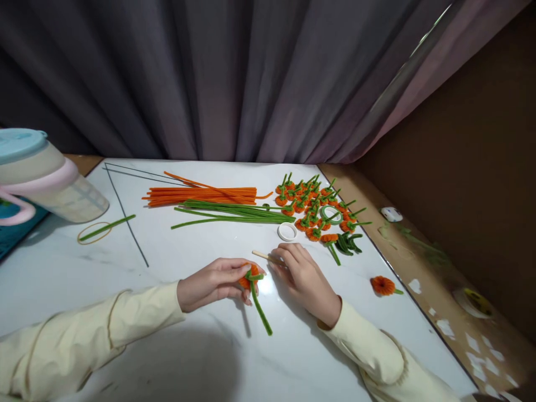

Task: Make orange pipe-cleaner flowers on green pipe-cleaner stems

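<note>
My left hand [215,283] pinches a small orange pipe-cleaner pumpkin [244,282] between thumb and fingers. A green pipe cleaner [261,312] is attached to its top, one short end pointing right and a longer end hanging down toward the table. Just to the right, my right hand [304,279] has its fingers closed around a thin wooden stick [260,255] whose pale tip points left. The stick's other end is hidden by the hand. Tip and pumpkin are close together but look apart.
Orange pipe cleaners [201,196] and green pipe cleaners [234,213] lie behind the hands. Several finished pumpkins [313,234] cluster back right, near a white ring [287,231] and green tape roll [331,215]. One pumpkin [382,286] sits right; a large cup [62,190] stands left.
</note>
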Motion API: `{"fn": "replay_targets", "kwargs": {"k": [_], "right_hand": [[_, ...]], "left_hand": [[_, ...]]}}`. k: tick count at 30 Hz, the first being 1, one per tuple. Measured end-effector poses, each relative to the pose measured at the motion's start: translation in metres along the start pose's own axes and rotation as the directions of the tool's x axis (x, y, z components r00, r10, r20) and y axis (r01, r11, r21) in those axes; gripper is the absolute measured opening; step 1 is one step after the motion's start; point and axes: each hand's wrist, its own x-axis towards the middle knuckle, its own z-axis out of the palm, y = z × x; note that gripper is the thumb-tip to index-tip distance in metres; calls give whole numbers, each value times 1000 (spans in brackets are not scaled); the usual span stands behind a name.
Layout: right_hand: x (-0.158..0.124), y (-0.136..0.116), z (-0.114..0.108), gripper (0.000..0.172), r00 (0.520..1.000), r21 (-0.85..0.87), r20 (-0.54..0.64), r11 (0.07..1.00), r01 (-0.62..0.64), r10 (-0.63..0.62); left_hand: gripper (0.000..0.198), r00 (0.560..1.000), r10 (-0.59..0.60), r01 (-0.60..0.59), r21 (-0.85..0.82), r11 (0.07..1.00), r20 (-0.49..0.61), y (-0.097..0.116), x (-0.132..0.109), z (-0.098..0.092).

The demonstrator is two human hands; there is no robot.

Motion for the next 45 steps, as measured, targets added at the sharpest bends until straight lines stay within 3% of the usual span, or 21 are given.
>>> {"fn": "replay_targets", "kwargs": {"k": [4, 9, 12, 15, 17, 20, 23, 25, 28, 31, 38, 45], "right_hand": [[4, -4, 4, 17, 989, -208, 148, 978, 11, 20], [6, -8, -3, 21, 939, -363, 277, 927, -95, 205], [5, -8, -11, 27, 908, -207, 326, 957, -205, 265], [3, -12, -21, 20, 906, 165, 333, 930, -327, 260], [0, -19, -28, 22, 874, 433, 398, 783, -447, 279], [-3, -35, -34, 30, 796, 726, 538, 328, -605, 277], [-2, -48, -34, 40, 768, 807, 584, -85, -585, 263], [1, -53, -31, 42, 757, 787, 613, -260, -559, 227], [7, -56, -26, 44, 751, 745, 633, -413, -524, 188], [12, -58, -22, 43, 741, 727, 639, -477, -494, 206], [15, -61, -16, 44, 731, 740, 628, -494, -456, 267], [10, -67, -13, 49, 731, 786, 585, -465, -406, 350]], "left_hand": [[30, 1000, 22, -23, -27, 999, -15, -2, 0, -1], [30, 989, 143, -144, -15, 990, -42, 4, 1, 0], [28, 955, 284, -281, 47, 959, -90, 13, -1, 1], [24, 883, 455, -417, 249, 874, -116, 22, -5, 2], [22, 820, 562, -474, 424, 772, -107, 25, -9, 2], [24, 719, 695, -481, 713, 510, -13, 25, -14, 0], [28, 622, 768, -437, 880, 184, 149, 22, -18, 1], [28, 577, 783, -423, 905, 44, 231, 19, -18, 2], [29, 547, 773, -424, 903, -74, 320, 18, -17, 4], [29, 526, 769, -424, 895, -135, 365, 18, -17, 5], [28, 501, 760, -364, 897, -250, 414, 20, -19, 7], [23, 547, 786, -256, 951, -172, 289, 21, -22, 11]]}}
